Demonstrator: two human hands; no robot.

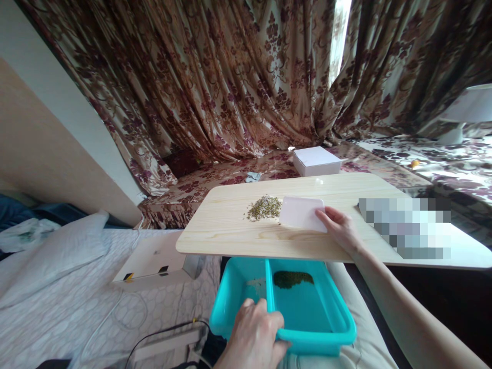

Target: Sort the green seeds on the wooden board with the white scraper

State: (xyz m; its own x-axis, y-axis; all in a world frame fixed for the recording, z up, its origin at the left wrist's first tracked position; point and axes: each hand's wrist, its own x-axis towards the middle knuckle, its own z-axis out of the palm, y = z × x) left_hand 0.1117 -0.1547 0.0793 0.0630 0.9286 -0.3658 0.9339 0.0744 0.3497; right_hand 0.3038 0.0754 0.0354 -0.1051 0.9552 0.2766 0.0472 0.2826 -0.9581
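My right hand (338, 225) grips a flat white rectangular tray (302, 211) by its right end, thumb on top. Its left edge stands right beside a loose pile of mixed green and pale grains (264, 207) on the light wooden tabletop (219, 230). Below the table's near edge, my left hand (255, 333) is closed around the near rim of a teal two-compartment bin (348, 328). Dark green grains (292, 279) lie in the bin's right compartment. A few pale grains (257, 283) show in the left one, partly hidden by my hand.
A blurred-out object (407, 228) rests on the table's right side. Behind the table are a white box (317, 160) and a small pale cloth (252, 177). To the left, another white box (157, 264), cables (165, 333) and a pillow (73, 246) lie on the bed.
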